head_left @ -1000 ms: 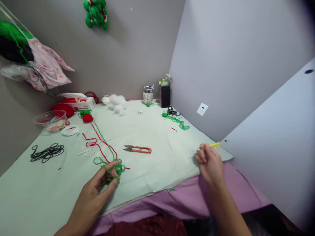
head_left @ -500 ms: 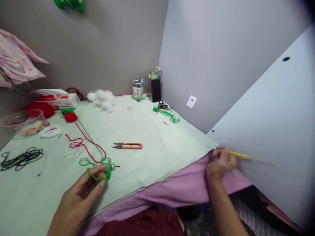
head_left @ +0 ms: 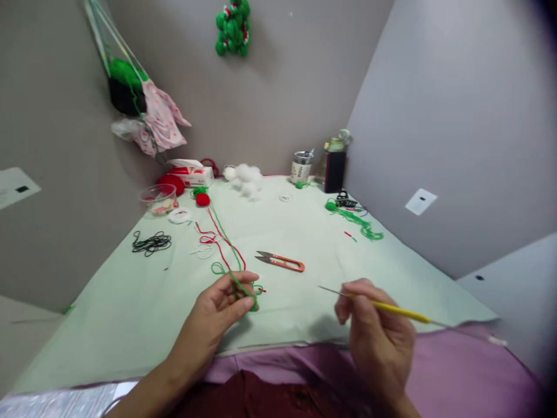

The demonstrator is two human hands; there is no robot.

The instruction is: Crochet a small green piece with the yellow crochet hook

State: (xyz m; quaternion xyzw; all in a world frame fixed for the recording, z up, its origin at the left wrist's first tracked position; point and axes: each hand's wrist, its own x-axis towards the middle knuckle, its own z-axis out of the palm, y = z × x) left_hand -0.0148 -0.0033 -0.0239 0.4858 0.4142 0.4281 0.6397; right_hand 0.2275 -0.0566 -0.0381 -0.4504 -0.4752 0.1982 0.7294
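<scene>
Green yarn [head_left: 238,283] is pinched in my left hand [head_left: 221,302] near the table's front edge, with loops hanging round the fingers. My right hand [head_left: 378,331] grips a yellow-handled crochet hook [head_left: 398,311], its thin metal tip pointing left over the table. Between and beyond the hands lie orange thread snips [head_left: 282,262] with dark blades. A green strand and a red strand [head_left: 215,223] run back from my left hand's area to a small red ball [head_left: 202,200].
Black cord [head_left: 151,243] and a clear plastic bowl [head_left: 159,197] lie on the left. White stuffing [head_left: 247,178], a pen tin [head_left: 301,168] and a dark box [head_left: 335,172] stand at the back. A green yarn piece [head_left: 357,220] lies right. Walls border the table [head_left: 287,223].
My right hand has come in from the table's right edge with the hook, towards my left hand. The view has turned left. My left hand still holds the green yarn.
</scene>
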